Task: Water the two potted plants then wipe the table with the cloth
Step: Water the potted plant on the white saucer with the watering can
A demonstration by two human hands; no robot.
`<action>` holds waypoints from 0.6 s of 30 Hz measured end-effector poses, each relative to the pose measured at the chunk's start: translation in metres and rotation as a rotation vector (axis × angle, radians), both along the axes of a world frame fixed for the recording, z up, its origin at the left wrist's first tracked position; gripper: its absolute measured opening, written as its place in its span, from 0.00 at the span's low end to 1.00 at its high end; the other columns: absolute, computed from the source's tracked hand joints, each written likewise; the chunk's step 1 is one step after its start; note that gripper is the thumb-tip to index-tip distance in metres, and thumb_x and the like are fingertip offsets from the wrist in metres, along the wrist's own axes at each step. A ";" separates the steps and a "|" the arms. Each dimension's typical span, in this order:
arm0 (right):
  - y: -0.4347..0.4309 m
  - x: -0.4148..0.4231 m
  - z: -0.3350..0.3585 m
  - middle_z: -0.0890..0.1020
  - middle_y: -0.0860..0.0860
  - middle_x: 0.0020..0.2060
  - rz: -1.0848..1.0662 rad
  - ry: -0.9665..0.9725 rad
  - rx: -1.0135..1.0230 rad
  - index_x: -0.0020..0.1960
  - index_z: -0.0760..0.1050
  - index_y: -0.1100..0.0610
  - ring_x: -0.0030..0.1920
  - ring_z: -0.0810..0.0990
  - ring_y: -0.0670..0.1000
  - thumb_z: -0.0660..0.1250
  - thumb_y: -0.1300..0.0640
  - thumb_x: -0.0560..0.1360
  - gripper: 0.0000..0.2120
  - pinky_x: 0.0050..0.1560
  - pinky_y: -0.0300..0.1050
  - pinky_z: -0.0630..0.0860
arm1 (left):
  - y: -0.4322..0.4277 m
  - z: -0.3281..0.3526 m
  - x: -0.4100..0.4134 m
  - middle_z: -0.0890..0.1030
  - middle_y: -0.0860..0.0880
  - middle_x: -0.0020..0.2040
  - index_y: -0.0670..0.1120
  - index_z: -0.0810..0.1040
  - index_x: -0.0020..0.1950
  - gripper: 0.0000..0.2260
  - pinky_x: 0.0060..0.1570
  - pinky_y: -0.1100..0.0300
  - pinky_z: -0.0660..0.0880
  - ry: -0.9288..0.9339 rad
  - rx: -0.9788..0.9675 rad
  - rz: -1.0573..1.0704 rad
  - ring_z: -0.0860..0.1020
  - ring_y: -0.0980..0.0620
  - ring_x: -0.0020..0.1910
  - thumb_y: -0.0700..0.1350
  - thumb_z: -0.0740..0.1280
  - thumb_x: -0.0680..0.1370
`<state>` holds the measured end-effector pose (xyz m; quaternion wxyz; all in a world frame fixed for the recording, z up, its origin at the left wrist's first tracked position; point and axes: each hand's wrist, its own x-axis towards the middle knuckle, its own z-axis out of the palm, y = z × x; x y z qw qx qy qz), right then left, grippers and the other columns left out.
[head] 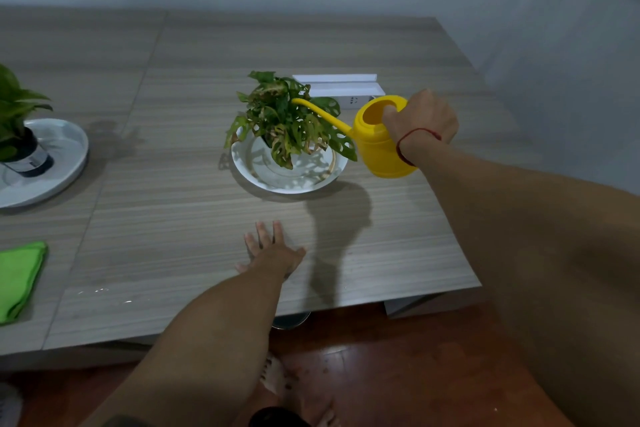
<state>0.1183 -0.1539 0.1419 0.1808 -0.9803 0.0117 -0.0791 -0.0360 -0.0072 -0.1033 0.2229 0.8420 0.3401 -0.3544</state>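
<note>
My right hand (pixel 420 120) grips a yellow watering can (pixel 379 146), held tilted above the table with its long spout reaching left into the leaves of the middle potted plant (pixel 287 118). That plant stands on a white plate (pixel 263 177). My left hand (pixel 272 248) rests flat on the grey wooden table (pixel 166 225) with fingers spread, in front of the plate. A second potted plant (pixel 17 125) in a dark pot stands on a white tray (pixel 65 156) at the far left. A folded green cloth (pixel 19 279) lies near the table's front left edge.
A white box (pixel 341 88) lies behind the middle plant. A few water drops (pixel 100 291) glisten near the table's front edge. The table's right edge is close beyond the can. A red-brown floor and my foot show below.
</note>
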 end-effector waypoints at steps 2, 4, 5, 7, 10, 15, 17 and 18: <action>0.002 -0.001 0.000 0.81 0.56 0.54 0.003 0.002 0.005 0.54 0.78 0.58 0.54 0.80 0.60 0.65 0.47 0.73 0.17 0.44 0.45 0.69 | -0.001 -0.001 -0.002 0.23 0.45 0.73 0.55 0.26 0.74 0.45 0.73 0.34 0.42 0.000 0.020 0.003 0.28 0.41 0.75 0.75 0.50 0.72; 0.003 -0.002 -0.001 0.81 0.56 0.54 0.007 0.007 0.016 0.54 0.78 0.58 0.54 0.80 0.59 0.65 0.47 0.74 0.17 0.43 0.45 0.68 | -0.005 0.004 -0.005 0.23 0.46 0.74 0.57 0.26 0.74 0.45 0.72 0.31 0.43 -0.013 0.017 0.018 0.28 0.40 0.75 0.75 0.50 0.72; 0.004 -0.003 -0.002 0.81 0.56 0.54 0.009 0.009 0.021 0.54 0.78 0.58 0.54 0.80 0.59 0.65 0.47 0.74 0.17 0.43 0.45 0.68 | -0.008 0.008 -0.006 0.23 0.48 0.74 0.58 0.26 0.74 0.44 0.71 0.30 0.44 -0.034 0.002 0.030 0.29 0.40 0.75 0.75 0.51 0.72; 0.005 -0.006 -0.004 0.81 0.56 0.55 0.009 0.015 0.026 0.54 0.78 0.59 0.55 0.80 0.59 0.65 0.48 0.74 0.16 0.44 0.45 0.70 | -0.013 0.018 -0.009 0.23 0.51 0.74 0.60 0.27 0.73 0.43 0.68 0.27 0.46 -0.063 -0.036 0.072 0.29 0.39 0.75 0.73 0.53 0.74; 0.004 -0.008 -0.008 0.80 0.56 0.56 0.008 0.025 0.033 0.55 0.78 0.59 0.56 0.79 0.60 0.65 0.48 0.74 0.16 0.49 0.46 0.73 | -0.015 0.022 -0.012 0.24 0.52 0.75 0.60 0.28 0.74 0.43 0.68 0.26 0.47 -0.072 -0.043 0.085 0.29 0.40 0.75 0.73 0.53 0.74; 0.003 -0.006 -0.006 0.82 0.56 0.53 0.008 -0.005 0.016 0.52 0.78 0.59 0.54 0.80 0.59 0.64 0.48 0.74 0.15 0.43 0.45 0.68 | -0.014 0.019 -0.011 0.24 0.52 0.74 0.60 0.27 0.74 0.43 0.68 0.26 0.46 -0.075 -0.036 0.080 0.29 0.40 0.75 0.74 0.52 0.73; 0.005 -0.006 -0.006 0.82 0.56 0.52 0.017 -0.007 0.012 0.51 0.78 0.58 0.53 0.80 0.59 0.65 0.48 0.74 0.14 0.42 0.44 0.67 | -0.014 0.019 -0.013 0.24 0.53 0.75 0.60 0.27 0.74 0.43 0.68 0.27 0.45 -0.072 -0.021 0.075 0.30 0.40 0.75 0.74 0.51 0.73; 0.006 -0.006 -0.006 0.82 0.56 0.52 0.019 -0.004 0.011 0.52 0.78 0.58 0.53 0.80 0.59 0.65 0.48 0.74 0.15 0.43 0.44 0.68 | -0.013 0.018 -0.014 0.25 0.53 0.75 0.60 0.28 0.75 0.43 0.69 0.27 0.45 -0.073 -0.015 0.071 0.30 0.41 0.76 0.75 0.51 0.73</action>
